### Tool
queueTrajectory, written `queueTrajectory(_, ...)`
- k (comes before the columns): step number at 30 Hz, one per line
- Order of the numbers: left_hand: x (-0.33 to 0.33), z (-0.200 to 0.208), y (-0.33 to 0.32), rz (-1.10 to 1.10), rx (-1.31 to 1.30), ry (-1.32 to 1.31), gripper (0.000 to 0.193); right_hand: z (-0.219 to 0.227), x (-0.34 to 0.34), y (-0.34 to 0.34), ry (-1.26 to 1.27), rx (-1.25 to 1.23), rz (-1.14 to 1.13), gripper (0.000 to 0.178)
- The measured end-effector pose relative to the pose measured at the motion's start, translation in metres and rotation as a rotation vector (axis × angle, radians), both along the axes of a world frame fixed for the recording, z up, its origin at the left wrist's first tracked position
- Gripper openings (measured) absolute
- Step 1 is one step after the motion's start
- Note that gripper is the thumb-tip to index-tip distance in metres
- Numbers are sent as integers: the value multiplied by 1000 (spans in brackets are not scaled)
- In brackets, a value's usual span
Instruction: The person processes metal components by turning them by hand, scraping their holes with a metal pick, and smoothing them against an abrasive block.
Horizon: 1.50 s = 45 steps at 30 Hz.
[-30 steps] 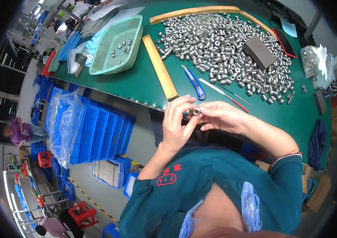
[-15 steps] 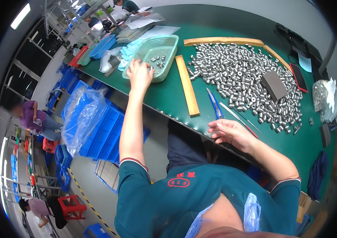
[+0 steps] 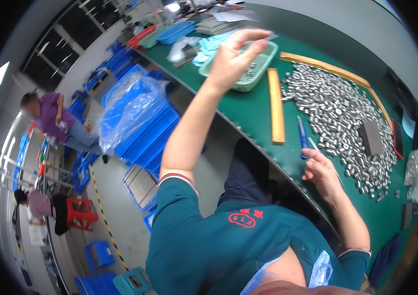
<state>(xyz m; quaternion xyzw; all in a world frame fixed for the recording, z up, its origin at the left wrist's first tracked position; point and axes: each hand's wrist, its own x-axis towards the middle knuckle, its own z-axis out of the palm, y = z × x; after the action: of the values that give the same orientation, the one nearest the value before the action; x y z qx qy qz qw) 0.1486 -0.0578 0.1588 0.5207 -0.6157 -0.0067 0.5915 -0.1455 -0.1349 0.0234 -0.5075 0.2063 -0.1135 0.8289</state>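
Note:
My left hand (image 3: 234, 59) is raised above the green plastic basket (image 3: 242, 87), hiding part of it. Its thumb and forefinger are stretched out and apart, with nothing visible between them, so it is open. A few short metal cylinders (image 3: 252, 70) lie inside the basket. My right hand (image 3: 321, 173) hovers by the table's near edge, fingers loosely bent and apart, with nothing seen in them. Just beyond its fingertips lies a blue utility knife (image 3: 303, 133). A large heap of small steel cylinders (image 3: 339, 118) spreads across the green table (image 3: 253, 115).
Wooden strips (image 3: 276, 108) border the heap, and a dark grey block (image 3: 370, 137) rests on it. A phone (image 3: 398, 140) lies at the right. Blue crates (image 3: 145, 130) under clear plastic stand left of the table. Two other people are farther left.
My left hand has lifted out of the basket, its fingers spreading apart. The whole view has swung, so the table sits farther right. My right hand stays near the knife.

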Motion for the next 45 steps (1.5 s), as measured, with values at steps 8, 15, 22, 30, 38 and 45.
queueTrajectory(8, -76, -45, 75, 29, -143, -408, 28, 0, -7, 0, -42, -105, -48, 48)
queueTrajectory(15, -88, -284, 147, 362, 377, 609, 29, -1, -3, 10, -88, -297, 13, 56)
queueTrajectory(22, -112, -318, 166, 427, 1019, 9, 100, 10, -1, 53, 51, -361, 354, 34)
queueTrajectory(30, -49, -344, 128, 364, 895, 386, 87, -93, -47, 82, 532, -1452, 566, 42)
queueTrajectory(38, -48, -349, 146, 413, 628, 368, 72, -142, -85, 73, 777, -1676, 256, 44)
queueTrajectory(45, -56, -351, 165, 494, 597, 395, 69, -121, -91, 40, 897, -1467, -392, 57)
